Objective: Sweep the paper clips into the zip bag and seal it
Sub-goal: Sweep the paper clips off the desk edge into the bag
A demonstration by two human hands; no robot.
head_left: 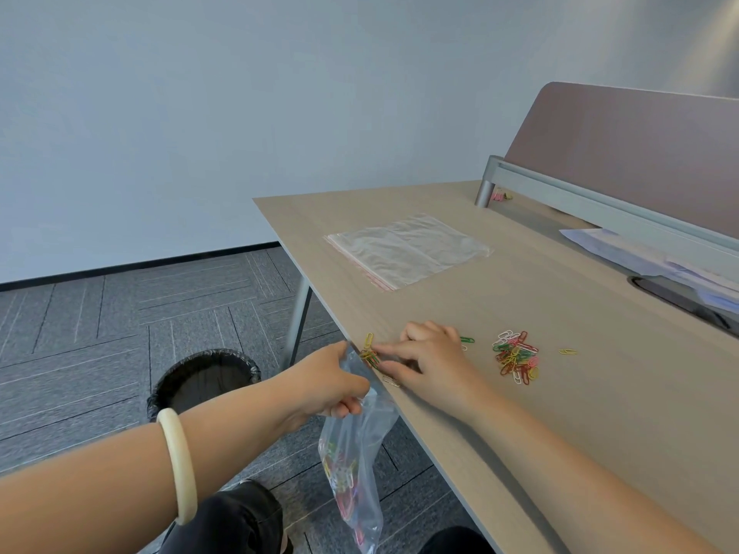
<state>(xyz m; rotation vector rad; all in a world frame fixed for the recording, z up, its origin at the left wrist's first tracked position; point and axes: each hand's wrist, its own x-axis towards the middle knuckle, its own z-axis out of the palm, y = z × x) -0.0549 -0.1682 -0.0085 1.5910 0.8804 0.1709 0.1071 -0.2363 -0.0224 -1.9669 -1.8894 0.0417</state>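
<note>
Head view. The left hand [332, 385], a pale bangle [180, 465] on its wrist, gripped the mouth of the clear zip bag [356, 465] against the near edge of the desk [560, 413]; the bag hung below the edge with coloured clips already inside. The right hand [432, 361] lay palm down on the desk, grasping nothing, its extended fingers touching a small cluster of paper clips [370, 353] at the edge beside the bag's mouth. A larger pile of clips [516, 355] lay near that hand, on its right. A stack of empty bags [408, 249] lay farther back. Print on the papers [640, 253] was too blurred to read.
</note>
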